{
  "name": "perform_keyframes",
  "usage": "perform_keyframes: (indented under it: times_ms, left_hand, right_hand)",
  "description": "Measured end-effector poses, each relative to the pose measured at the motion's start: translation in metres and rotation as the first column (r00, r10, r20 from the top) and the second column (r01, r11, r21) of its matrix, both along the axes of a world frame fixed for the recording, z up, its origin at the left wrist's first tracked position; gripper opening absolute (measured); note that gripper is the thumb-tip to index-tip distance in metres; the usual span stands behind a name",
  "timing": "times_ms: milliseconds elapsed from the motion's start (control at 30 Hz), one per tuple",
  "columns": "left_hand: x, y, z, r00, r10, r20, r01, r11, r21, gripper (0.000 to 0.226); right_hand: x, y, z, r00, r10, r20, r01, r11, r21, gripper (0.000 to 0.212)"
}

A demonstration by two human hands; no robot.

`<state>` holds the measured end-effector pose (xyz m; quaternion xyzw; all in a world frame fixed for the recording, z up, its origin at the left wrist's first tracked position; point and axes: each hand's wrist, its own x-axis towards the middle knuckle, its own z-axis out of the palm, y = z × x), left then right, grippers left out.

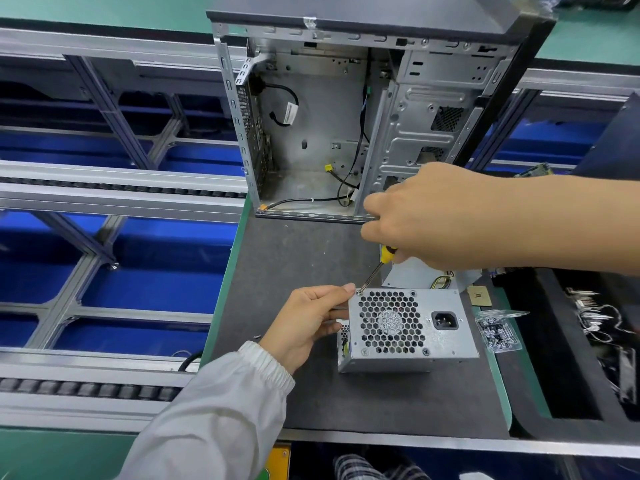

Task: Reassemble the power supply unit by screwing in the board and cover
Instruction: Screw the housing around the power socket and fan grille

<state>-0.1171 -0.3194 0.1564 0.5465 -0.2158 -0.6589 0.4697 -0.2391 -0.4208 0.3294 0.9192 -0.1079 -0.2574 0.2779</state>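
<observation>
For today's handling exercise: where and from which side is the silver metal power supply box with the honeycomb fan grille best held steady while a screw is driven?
Probably hold the silver metal power supply box by its plain left wall, coming from the left, as the left hand does. That flat side gives fingers purchase and keeps them off the grille and the corner screw where the yellow-handled screwdriver, gripped by the right hand, works.

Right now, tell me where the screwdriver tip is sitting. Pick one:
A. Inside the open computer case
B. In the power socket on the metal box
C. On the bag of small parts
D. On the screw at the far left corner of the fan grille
D: the screwdriver, held by the right hand, slants down to the screw at the far left corner of the fan grille, while the left hand steadies the metal box.
</observation>
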Motion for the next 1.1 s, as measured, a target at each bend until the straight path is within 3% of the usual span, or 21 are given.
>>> perform_keyframes:
  times_ms: [133, 267, 500, 567, 667, 733, 933, 1000, 1067, 1100]
  left_hand:
    - [-0.001, 0.0, 0.001, 1.0, 0.015, -0.005, -0.015, 1.0, 0.018, 0.018]
    - [-0.001, 0.0, 0.001, 1.0, 0.018, -0.004, -0.018, 0.999, 0.027, 0.017]
    - [-0.005, -0.002, -0.001, 0.997, 0.071, -0.034, -0.069, 0.996, 0.06, 0.02]
    - [-0.007, -0.001, -0.001, 0.995, 0.086, -0.042, -0.083, 0.994, 0.071, 0.02]
    - [-0.007, -0.002, -0.002, 0.994, 0.1, -0.042, -0.097, 0.993, 0.072, 0.018]
    - [-0.007, -0.002, -0.002, 0.994, 0.098, -0.04, -0.095, 0.993, 0.066, 0.018]
    - [-0.008, 0.0, -0.001, 0.993, 0.105, -0.058, -0.101, 0.993, 0.063, 0.017]
    - [-0.009, 0.0, 0.0, 0.991, 0.111, -0.07, -0.106, 0.992, 0.074, 0.016]
    - [-0.009, 0.001, 0.0, 0.987, 0.121, -0.103, -0.113, 0.99, 0.087, 0.015]
    - [-0.009, 0.001, 0.0, 0.984, 0.125, -0.123, -0.114, 0.989, 0.091, 0.015]
  right_hand:
    - [0.006, 0.002, 0.002, 0.998, 0.06, 0.004, -0.059, 0.995, -0.079, 0.035]
    - [-0.001, -0.002, -0.004, 0.999, -0.044, -0.028, 0.046, 0.998, 0.051, 0.047]
    - [-0.001, 0.0, -0.003, 0.991, 0.127, -0.045, -0.125, 0.992, 0.032, 0.008]
    - [0.0, -0.002, -0.004, 0.991, 0.129, -0.037, -0.129, 0.992, 0.012, 0.01]
    - [0.0, -0.006, -0.003, 0.997, 0.052, -0.053, -0.051, 0.998, 0.024, 0.03]
    - [-0.001, -0.011, -0.005, 0.994, -0.086, -0.074, 0.094, 0.988, 0.123, 0.044]
    - [0.002, -0.019, -0.003, 0.938, -0.256, -0.232, 0.321, 0.895, 0.309, 0.034]
    - [0.004, -0.013, 0.003, 0.951, -0.15, -0.269, 0.214, 0.95, 0.227, 0.031]
    - [0.003, -0.011, 0.002, 0.972, 0.112, -0.207, -0.086, 0.988, 0.131, 0.022]
    - [0.001, -0.011, 0.002, 0.947, 0.276, -0.162, -0.262, 0.959, 0.103, 0.02]
